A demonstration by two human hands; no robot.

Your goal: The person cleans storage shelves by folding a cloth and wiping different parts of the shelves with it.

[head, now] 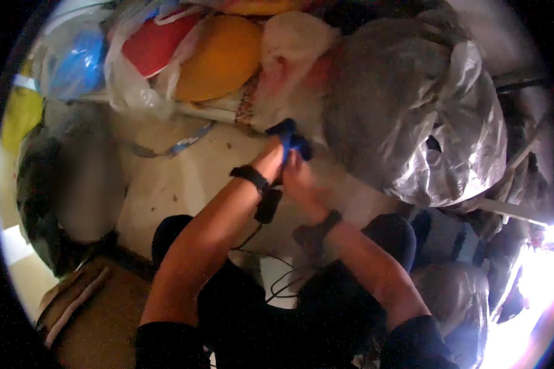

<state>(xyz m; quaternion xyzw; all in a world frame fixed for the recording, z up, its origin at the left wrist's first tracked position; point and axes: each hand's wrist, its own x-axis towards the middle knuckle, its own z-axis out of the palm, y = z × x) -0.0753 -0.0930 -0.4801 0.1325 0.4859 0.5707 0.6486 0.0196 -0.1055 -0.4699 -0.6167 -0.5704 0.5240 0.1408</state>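
Both my hands meet near the middle of the view, around a dark blue item [288,138] that looks like cloth; blur hides its exact kind. My left hand [272,157] is at its left side, partly covered by it. Close on the right, my right hand [298,173] has its fingers against the blue item's lower part. Each wrist wears a dark band. A small black device [268,205] with a thin cable hangs by my left wrist.
A large grey plastic bag [443,138] bulges at the right. Along the top lie an orange rounded item [221,60], a red item [159,44] in clear plastic and a blue bag [81,62]. A person [41,198] is at the left. A bright light shines at lower right.
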